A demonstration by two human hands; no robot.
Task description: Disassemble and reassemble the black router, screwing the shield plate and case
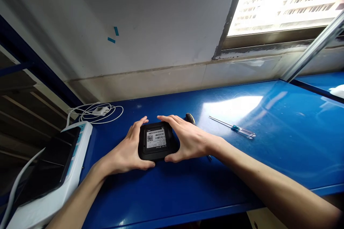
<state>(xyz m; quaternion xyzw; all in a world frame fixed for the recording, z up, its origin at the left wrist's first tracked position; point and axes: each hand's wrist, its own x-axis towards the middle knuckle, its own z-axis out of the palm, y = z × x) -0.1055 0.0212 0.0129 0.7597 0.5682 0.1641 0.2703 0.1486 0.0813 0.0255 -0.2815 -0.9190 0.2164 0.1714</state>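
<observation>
A flat, black box-shaped device (143, 152) with rounded corners is held low over the blue bench, its underside or back facing up. On its face is a white label (156, 139) with a QR code and barcodes. My left hand (127, 154) grips the left side, thumb at the near edge and fingers at the far edge. The opposite side sits in my right hand (186, 137), held the same way. Partly hidden behind that hand lies a tool with a black and yellow handle (190, 118), probably a screwdriver; a metal tip shows below the wrist.
A clear-handled screwdriver (239, 130) lies on the blue bench (282, 143) to the right. At left stand a white instrument with a dark screen (51, 161) and a coiled white cable (118, 116). A wall (161, 25) with a window rises behind.
</observation>
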